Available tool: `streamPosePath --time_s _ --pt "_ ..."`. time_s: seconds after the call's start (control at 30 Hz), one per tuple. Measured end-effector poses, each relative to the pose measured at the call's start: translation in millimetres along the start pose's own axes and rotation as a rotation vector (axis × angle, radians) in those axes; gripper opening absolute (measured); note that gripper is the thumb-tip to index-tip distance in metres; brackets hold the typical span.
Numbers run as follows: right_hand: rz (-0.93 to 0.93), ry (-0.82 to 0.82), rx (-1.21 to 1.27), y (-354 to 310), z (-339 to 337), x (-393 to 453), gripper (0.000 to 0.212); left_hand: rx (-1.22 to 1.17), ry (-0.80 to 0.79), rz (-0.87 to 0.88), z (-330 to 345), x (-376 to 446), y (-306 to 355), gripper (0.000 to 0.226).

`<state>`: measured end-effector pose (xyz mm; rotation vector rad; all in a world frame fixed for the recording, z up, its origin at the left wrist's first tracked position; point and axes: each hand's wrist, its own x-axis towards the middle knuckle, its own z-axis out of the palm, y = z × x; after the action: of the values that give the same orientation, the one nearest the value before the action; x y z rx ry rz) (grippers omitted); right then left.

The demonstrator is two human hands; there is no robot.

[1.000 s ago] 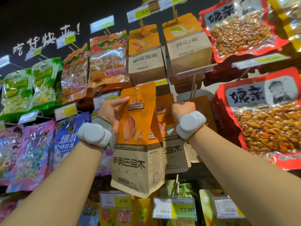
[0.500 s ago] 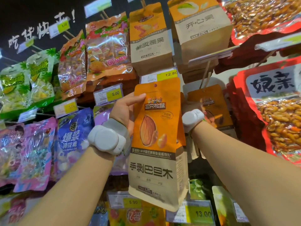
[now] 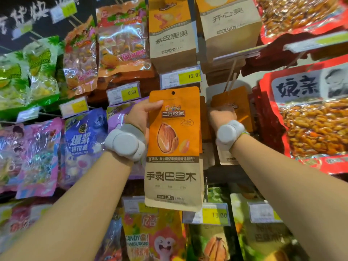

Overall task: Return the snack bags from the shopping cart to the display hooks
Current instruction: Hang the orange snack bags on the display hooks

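An orange and kraft-brown almond snack bag [image 3: 174,147] is held upright in front of the display wall, its round hang hole at the top. My left hand [image 3: 145,115] grips its upper left edge, thumb across the front. My right hand [image 3: 223,114] reaches just behind and right of the bag, fingers closed on a hanging bag of the same orange kind [image 3: 232,102] that sits on a display hook [image 3: 230,80]. Both wrists wear grey bands. The shopping cart is out of view.
Packed hooks surround the spot: brown nut bags [image 3: 172,34] above, gummy bags [image 3: 122,40] upper left, purple marshmallow bags [image 3: 84,140] left, red peanut bags [image 3: 310,117] right. Price tags [image 3: 180,77] jut out on rails above and below.
The almond bag rose and straightened in front of the hook row. My right hand moved right, from behind the bag onto the hanging orange bags. The view tilted downward.
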<state>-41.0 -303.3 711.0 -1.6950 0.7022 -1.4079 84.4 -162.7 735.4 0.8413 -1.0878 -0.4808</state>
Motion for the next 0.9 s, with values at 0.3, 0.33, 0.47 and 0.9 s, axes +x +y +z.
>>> streamPosePath --time_s 0.3,0.33,0.47,0.9 --pt "-0.003 -0.705 0.131 -18.4 -9.2 -60.8 0.030 -0.054 0.194 -0.029 0.1 -2.3 -5.1 0.020" --pt "-0.015 -0.689 0.042 -18.2 -10.0 -66.5 0.029 -0.063 0.208 -0.031 -3.2 3.3 -5.2 0.036" --pt "0.087 -0.728 -0.050 -7.5 -8.8 -76.1 0.050 -0.029 0.183 -0.085 -23.8 36.1 -20.5 0.062" --pt "0.166 -0.580 -0.150 -6.2 -0.1 -99.8 0.071 0.029 0.072 -0.150 -28.7 -13.4 3.4 0.009"
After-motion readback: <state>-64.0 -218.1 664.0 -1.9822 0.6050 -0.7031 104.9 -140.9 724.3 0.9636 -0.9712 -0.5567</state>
